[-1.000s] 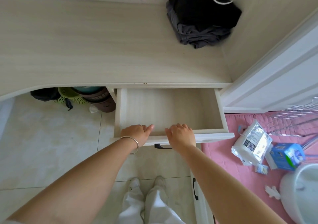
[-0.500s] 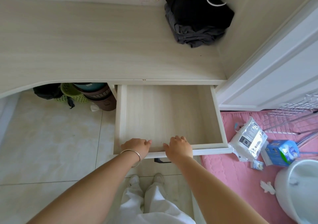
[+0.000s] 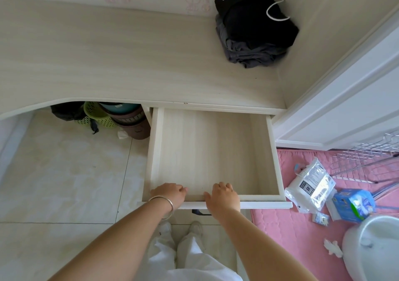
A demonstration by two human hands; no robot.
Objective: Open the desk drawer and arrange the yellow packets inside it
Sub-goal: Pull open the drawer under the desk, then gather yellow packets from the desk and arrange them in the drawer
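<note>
The pale wooden desk drawer [image 3: 272, 151] stands pulled far out from under the desk top [image 3: 108, 64], and its floor is bare. No yellow packets are in view. My left hand [image 3: 169, 194], with a silver bangle on the wrist, grips the drawer's front edge, fingers curled over it into the drawer. My right hand [image 3: 224, 195] grips the same front edge a little to the right. A dark handle [image 3: 200, 212] shows under the front panel between my arms.
Folded dark clothes [image 3: 254, 32] lie at the desk's back right corner. Stacked baskets [image 3: 116, 118] sit under the desk at left. A white door [image 3: 345, 108] stands right of the drawer. On a pink mat [image 3: 280, 237] lie a white bag [image 3: 311, 185], a blue box [image 3: 354, 205] and a white bin [image 3: 371, 248].
Both hands have drawn the drawer further out towards me, so more of its bare floor shows. The hands keep their hold on the front edge.
</note>
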